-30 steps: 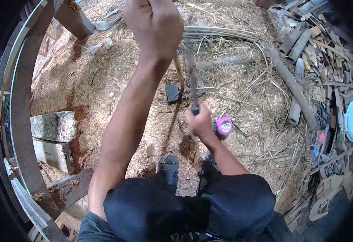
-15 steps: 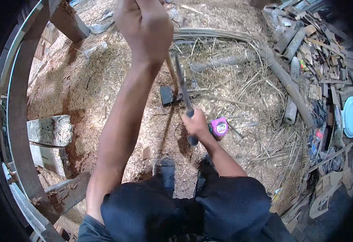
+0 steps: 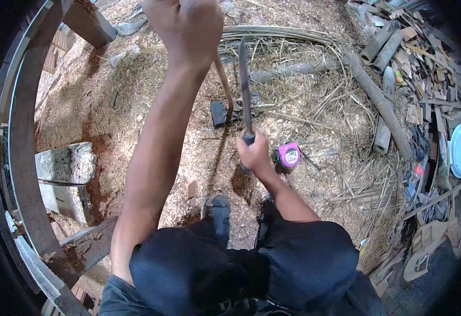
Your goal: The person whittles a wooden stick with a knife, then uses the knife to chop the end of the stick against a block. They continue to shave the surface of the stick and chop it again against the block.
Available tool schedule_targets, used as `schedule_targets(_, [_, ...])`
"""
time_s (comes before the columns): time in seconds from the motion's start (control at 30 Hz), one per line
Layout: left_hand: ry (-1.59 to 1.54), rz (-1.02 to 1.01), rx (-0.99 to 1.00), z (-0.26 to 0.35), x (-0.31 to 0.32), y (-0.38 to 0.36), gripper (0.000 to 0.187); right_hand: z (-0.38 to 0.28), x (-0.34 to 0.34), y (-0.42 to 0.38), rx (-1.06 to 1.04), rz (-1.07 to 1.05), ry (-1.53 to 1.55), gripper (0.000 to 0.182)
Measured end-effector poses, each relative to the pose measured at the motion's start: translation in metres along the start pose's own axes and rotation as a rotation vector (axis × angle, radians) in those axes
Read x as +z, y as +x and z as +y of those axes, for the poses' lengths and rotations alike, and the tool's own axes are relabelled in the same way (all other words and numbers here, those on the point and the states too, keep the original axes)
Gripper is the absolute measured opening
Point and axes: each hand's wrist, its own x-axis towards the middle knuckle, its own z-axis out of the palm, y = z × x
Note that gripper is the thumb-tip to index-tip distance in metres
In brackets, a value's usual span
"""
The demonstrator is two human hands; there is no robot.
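Note:
My left hand (image 3: 187, 34) is raised at the top of the view, closed in a fist around the upper part of a thin brown stick (image 3: 221, 76). The stick slants down to a small dark block (image 3: 218, 114) on the ground, and its lower end rests at the block's right side. Lower down, my right hand (image 3: 253, 152) is wrapped round the handle of a machete (image 3: 244, 79). The long blade points away from me, to the right of the stick and apart from it. A pink tape measure (image 3: 288, 155) lies on the ground just right of my right hand.
Wood shavings (image 3: 151, 131) and thin split strips (image 3: 346, 110) cover the ground. Wooden beams (image 3: 33, 142) stand at left beside a cut block (image 3: 64, 168). Poles (image 3: 380, 102), a scrap wood pile (image 3: 425, 79) and a light blue lid (image 3: 458, 151) lie right.
The machete has moved slightly up and now stands nearly straight, its blade tilted less to the left. My left fist has shifted a little up and left, still on the stick.

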Motion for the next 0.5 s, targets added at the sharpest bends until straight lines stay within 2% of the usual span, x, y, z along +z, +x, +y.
schedule_targets(0.03, [-0.004,0.001,0.010,0.002,-0.001,0.002,0.050,0.013,0.003,-0.005,0.107,-0.038,-0.101,0.019])
schedule_targets(0.07, [0.031,0.016,0.017,0.005,-0.002,0.002,0.050,0.055,0.011,-0.001,0.098,-0.049,-0.315,0.024])
schedule_targets(0.13, [0.064,0.024,0.022,0.011,-0.004,0.002,0.050,0.058,0.000,-0.003,0.104,-0.067,-0.326,0.025])
schedule_targets(0.2, [-0.548,-0.070,-0.258,0.013,-0.010,0.001,0.049,0.052,-0.006,0.002,0.123,-0.120,-0.260,0.027])
schedule_targets(0.23, [-0.537,-0.063,-0.286,0.015,-0.010,-0.005,0.049,0.044,-0.001,-0.001,0.114,-0.026,-0.208,0.028])
schedule_targets(0.3, [-0.031,0.035,-0.094,0.014,0.000,0.000,0.048,0.020,0.000,-0.007,0.018,0.015,-0.055,0.028])
schedule_targets(0.37, [-0.112,0.018,-0.034,-0.003,-0.003,0.006,0.044,0.050,0.008,-0.008,0.042,-0.009,-0.134,0.025])
schedule_targets(0.43, [-0.058,-0.038,-0.166,0.006,0.000,0.005,0.040,0.068,0.008,-0.010,0.063,-0.032,-0.216,0.023])
schedule_targets(0.47, [-0.175,-0.190,-0.091,-0.021,-0.014,0.006,0.040,0.073,0.005,-0.012,0.073,-0.064,-0.215,0.024])
schedule_targets(0.5, [-0.176,-0.188,-0.081,-0.032,-0.022,-0.001,0.040,0.075,0.002,-0.009,0.081,-0.101,-0.217,0.024])
